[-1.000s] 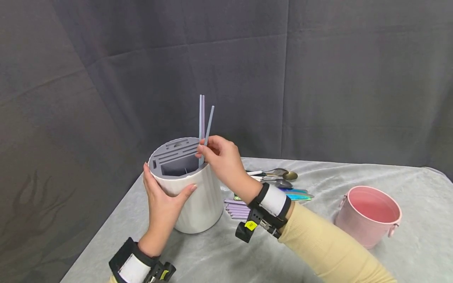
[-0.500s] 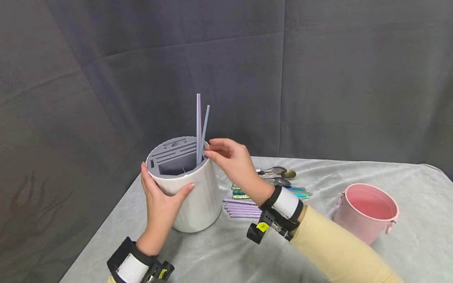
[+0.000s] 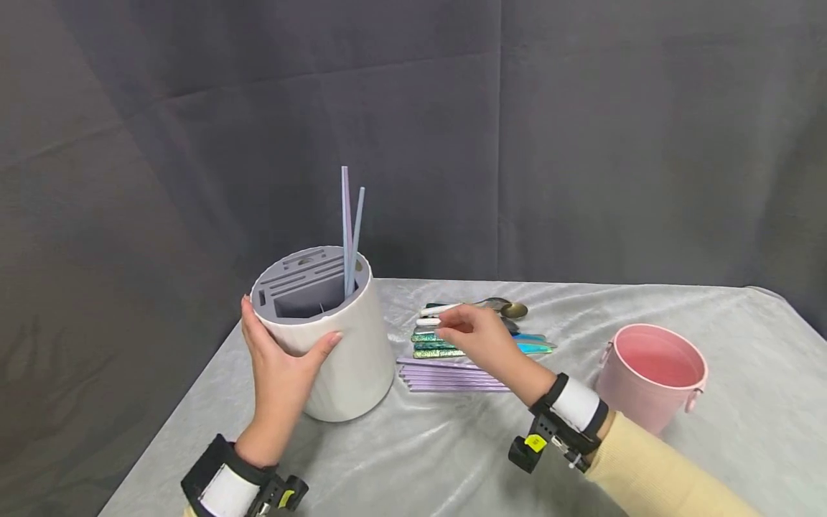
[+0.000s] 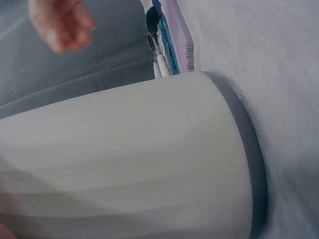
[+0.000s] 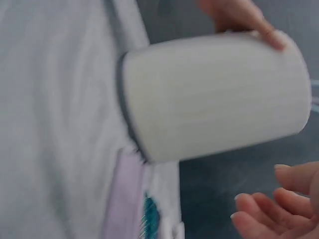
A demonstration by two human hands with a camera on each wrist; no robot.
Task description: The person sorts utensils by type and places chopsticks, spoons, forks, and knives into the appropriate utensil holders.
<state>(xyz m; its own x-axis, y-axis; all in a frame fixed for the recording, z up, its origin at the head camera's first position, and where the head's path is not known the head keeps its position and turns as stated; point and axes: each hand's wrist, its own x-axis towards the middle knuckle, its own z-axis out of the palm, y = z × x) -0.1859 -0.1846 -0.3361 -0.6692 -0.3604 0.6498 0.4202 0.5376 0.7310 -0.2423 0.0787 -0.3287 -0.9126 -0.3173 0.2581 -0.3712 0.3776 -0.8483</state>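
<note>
A white round utensil holder (image 3: pixel 355 366) with a grey slotted top stands on the table at left centre. Several pale blue and lilac chopsticks (image 3: pixel 357 230) rise from its right-hand opening. My left hand (image 3: pixel 281 373) holds the holder's near left side, thumb spread over the front wall and fingers along the side just under the rim. Away from the holder, my right hand (image 3: pixel 481 337) hangs over the cutlery with loosely bent fingers and nothing in them. The right wrist view shows this hand (image 5: pixel 284 209) below the holder (image 5: pixel 214 99), apart from it.
Right of the holder lies a row of purple chopsticks (image 3: pixel 439 380). Behind them are glittery green-handled cutlery (image 3: pixel 429 352) with blue ends and spoons (image 3: pixel 514 310), some white-handled. A pink bucket (image 3: pixel 652 409) stands at the right. A grey curtain (image 3: pixel 581 143) hangs behind the table.
My right hand has let go of a blue chopstick, which stays leaning in the holder. It has moved right and down, over the cutlery. My left hand keeps its hold.
</note>
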